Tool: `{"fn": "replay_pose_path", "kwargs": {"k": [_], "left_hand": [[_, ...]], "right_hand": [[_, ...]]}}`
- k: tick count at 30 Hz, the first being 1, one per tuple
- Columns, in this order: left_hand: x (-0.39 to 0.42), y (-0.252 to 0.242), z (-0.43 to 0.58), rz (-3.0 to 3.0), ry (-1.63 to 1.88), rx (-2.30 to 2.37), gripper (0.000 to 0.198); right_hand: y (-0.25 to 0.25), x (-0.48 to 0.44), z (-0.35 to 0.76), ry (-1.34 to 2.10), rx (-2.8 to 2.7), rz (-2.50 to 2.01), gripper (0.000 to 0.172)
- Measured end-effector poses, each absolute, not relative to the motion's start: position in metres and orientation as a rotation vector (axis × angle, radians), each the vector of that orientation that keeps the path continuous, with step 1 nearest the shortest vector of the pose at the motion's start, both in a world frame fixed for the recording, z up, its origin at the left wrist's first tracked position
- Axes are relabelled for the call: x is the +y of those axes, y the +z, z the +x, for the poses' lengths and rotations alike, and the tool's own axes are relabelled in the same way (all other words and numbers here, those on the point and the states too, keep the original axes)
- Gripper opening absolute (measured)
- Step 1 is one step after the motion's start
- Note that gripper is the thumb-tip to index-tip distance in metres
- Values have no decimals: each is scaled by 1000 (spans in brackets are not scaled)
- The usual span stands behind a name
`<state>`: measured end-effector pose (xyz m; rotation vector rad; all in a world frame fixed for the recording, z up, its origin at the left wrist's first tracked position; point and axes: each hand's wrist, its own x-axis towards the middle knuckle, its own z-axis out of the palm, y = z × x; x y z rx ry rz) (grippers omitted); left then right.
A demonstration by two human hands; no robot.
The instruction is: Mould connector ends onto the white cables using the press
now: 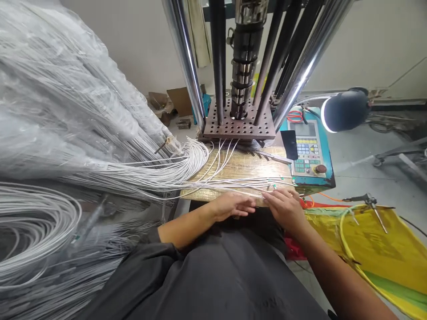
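White cables loop out of a thick bundle at the left and run rightward across a tan work surface, with small green tags near their right ends. My left hand is at the front edge of the surface, just below the cables, fingers partly curled and apart, with nothing visible in them. To its right, my right hand rests over the cable ends with its fingers bent together; what they pinch is too small to make out.
A perforated metal plate with upright rods stands behind the surface. A control panel and a lamp are at the right. Plastic-wrapped cables fill the left, and a yellow bag lies at the lower right.
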<state>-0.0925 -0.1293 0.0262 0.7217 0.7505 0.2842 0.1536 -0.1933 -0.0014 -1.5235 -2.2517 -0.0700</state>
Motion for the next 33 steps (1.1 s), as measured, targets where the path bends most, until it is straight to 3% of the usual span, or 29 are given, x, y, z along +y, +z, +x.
{"fn": "replay_pose_path", "kwargs": {"k": [2, 4, 7, 10, 15, 26, 33], "left_hand": [[-126, 41, -109, 1052, 166, 753, 34], [-116, 54, -111, 1477, 278, 781, 34], [-86, 57, -83, 2081, 571, 806, 18], [-52, 39, -39, 2365, 511, 766, 6], [-32, 14, -1, 2463, 429, 676, 27], [-30, 46, 8, 2448, 209, 929, 7], [-23, 52, 34, 2285, 206, 941, 22]], "right_hand": [[-2, -197, 167, -83, -2280, -1468, 30], [-4, -200, 177, -83, -2297, -1426, 32], [-10, -205, 183, -109, -2269, -1412, 34], [-16, -206, 182, -141, -2223, -1422, 34], [-27, -204, 184, -162, -2071, -1411, 22], [-39, -203, 186, -75, -1874, -1371, 22], [-37, -206, 186, -29, -1862, -1365, 22]]}}
